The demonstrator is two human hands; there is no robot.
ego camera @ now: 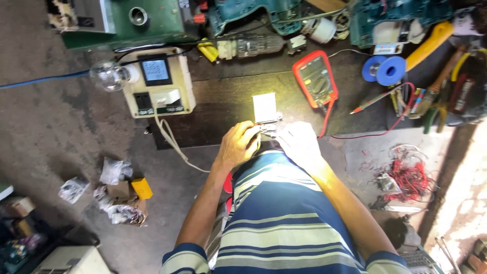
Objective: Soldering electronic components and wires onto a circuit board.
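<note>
Left hand [238, 144] and right hand [300, 142] both gripping small white part [266, 109], red multimeter [315, 78] near

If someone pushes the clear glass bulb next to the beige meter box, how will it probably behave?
The clear bulb is round, so it would probably roll or swing rather than slide. It seems joined to the beige meter box through a white socket, which may limit it. Its thin glass looks fragile and probably light.
</note>
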